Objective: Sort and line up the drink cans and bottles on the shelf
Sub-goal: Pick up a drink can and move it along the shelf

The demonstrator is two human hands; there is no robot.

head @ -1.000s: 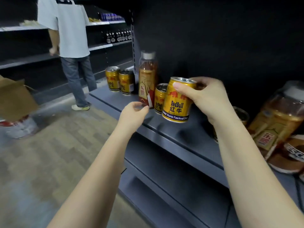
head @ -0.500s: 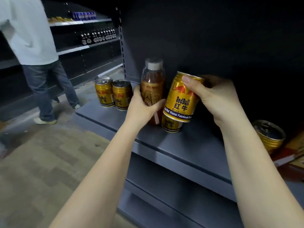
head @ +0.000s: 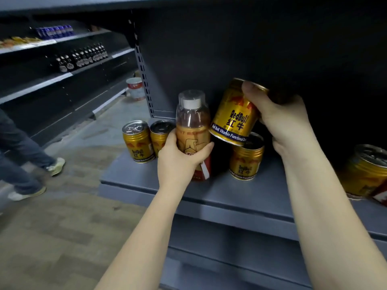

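My left hand (head: pixel 178 162) grips a tea bottle (head: pixel 192 126) with a white cap and an orange label, standing upright on the grey shelf (head: pixel 209 191). My right hand (head: pixel 280 120) holds a gold Red Bull can (head: pixel 234 116) tilted in the air, just right of the bottle. Below that raised can, another gold can (head: pixel 246 159) stands on the shelf. Two more gold cans (head: pixel 138 142) (head: pixel 160 132) stand side by side at the shelf's left end, the nearer one partly hidden by my left hand.
A further gold can (head: pixel 364 172) sits at the right edge of the shelf. A person's legs (head: pixel 18 155) are on the floor to the left. Across the aisle, shelves hold dark bottles (head: pixel 81 57). A white bucket (head: pixel 135 88) stands on the floor.
My left hand reached up from the shelf edge and closed on the tea bottle. My right hand lifted the can higher and tilted it. The person on the left has walked leftward.
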